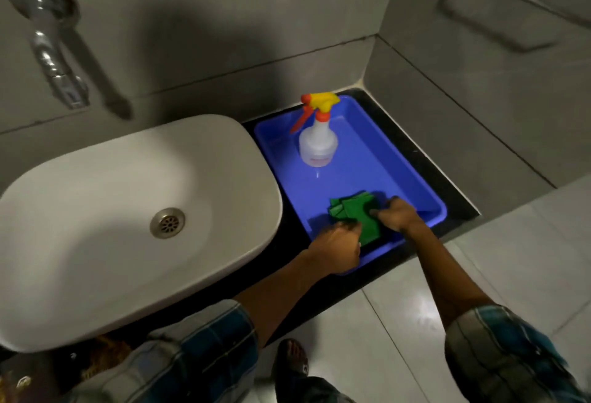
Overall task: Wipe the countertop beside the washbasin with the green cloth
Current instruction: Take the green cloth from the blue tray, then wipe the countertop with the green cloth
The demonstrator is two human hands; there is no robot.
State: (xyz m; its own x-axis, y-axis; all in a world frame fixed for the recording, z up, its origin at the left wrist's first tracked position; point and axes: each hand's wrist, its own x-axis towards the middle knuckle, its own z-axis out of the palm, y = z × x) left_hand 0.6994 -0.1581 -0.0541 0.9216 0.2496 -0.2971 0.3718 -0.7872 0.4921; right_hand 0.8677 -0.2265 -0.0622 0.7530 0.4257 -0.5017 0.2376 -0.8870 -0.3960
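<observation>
Both hands, left hand (335, 250) and right hand (396, 214), pinch the green cloth (353, 215) at the blue tray's (367, 159) near edge, seemingly lifting it to wipe.

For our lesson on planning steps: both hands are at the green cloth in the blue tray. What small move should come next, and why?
Probably lift the green cloth out of the blue tray: both the left hand and right hand touch it, yet it still lies inside, and the black countertop is mostly covered.
</observation>
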